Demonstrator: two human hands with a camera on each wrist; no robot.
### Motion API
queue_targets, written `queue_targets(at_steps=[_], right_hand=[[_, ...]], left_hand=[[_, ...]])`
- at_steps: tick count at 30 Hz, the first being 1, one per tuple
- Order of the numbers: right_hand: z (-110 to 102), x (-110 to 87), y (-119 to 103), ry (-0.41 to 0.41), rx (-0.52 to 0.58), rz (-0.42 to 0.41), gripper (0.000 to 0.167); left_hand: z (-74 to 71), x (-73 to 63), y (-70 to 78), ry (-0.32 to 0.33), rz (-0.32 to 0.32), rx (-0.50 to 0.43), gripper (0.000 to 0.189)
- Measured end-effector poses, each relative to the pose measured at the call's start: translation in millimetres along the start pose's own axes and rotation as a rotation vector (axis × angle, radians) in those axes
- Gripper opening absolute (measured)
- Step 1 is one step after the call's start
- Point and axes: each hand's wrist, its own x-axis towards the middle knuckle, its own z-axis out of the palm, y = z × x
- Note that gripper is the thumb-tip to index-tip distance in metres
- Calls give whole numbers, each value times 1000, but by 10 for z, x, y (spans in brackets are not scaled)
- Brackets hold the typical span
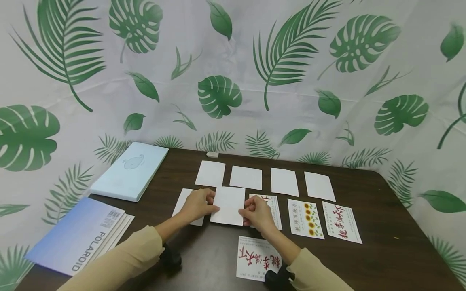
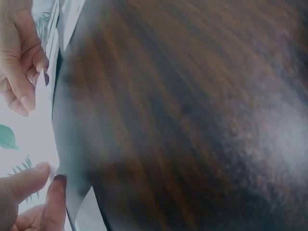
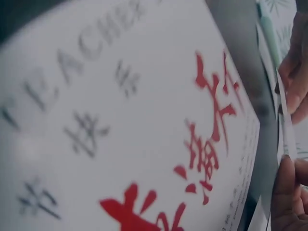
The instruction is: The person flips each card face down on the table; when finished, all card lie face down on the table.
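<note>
Brown table (image 1: 207,254) underneath, and over it the left hand (image 1: 197,204) pinches a white card (image 1: 228,204) by its left edge, right hand (image 1: 260,213) by its lower right. Neither of the 2 is nearer, card's smack between them, long axis seemingly pointing away from the person.

White card (image 1: 228,203): near-square, blank face showing. Left edge pinched by left hand (image 1: 199,204), right edge by right hand (image 1: 260,213). Sits over the table (image 1: 386,250) between another blank card (image 1: 183,198) and a printed card (image 1: 274,204); contact with table unclear.
</note>
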Motion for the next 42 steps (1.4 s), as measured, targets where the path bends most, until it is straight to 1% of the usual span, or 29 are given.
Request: queue_targets(at_steps=[2, 4, 7, 9, 15, 20, 21, 23, 27, 30, 33, 36, 40, 42], right_hand=[[13, 10, 22, -31, -53, -7, 22], [23, 16, 39, -51, -133, -26, 21], [30, 21, 49, -55, -250, -66, 21], [29, 27, 52, -49, -310, -82, 22], [34, 35, 18, -37, -386, -110, 23], [14, 30, -14, -45, -400, -116, 24], [-12, 32, -11, -40, -402, -128, 24], [-100, 46, 2, -23, -378, -124, 23], [-382, 136, 101, 97, -355, -105, 21], [-588, 226, 198, 171, -372, -45, 23], [-717, 297, 273, 170, -391, -10, 28], [-783, 348, 315, 138, -405, -6, 32], [-835, 377, 320, 105, -450, -1, 34], [-861, 383, 304, 94, -475, -1, 33]], left_hand=[[11, -13, -10, -1, 31, 47, 38], [19, -22, -11, -6, 51, 81, 35], [21, -20, 4, -23, 75, 141, 33], [20, -10, 15, -41, 76, 168, 33], [15, 24, 31, -64, 71, 244, 33], [25, 31, 48, -81, 67, 286, 33], [28, 33, 52, -84, 67, 291, 32], [32, 32, 55, -85, 74, 302, 31], [33, 31, 61, -72, 91, 324, 29], [23, 30, 66, -69, 84, 339, 27], [7, 22, 66, -74, 71, 341, 26], [-2, 24, 66, -78, 68, 324, 26], [-5, 44, 74, -91, 57, 274, 27], [-10, 63, 90, -85, 51, 245, 28]])
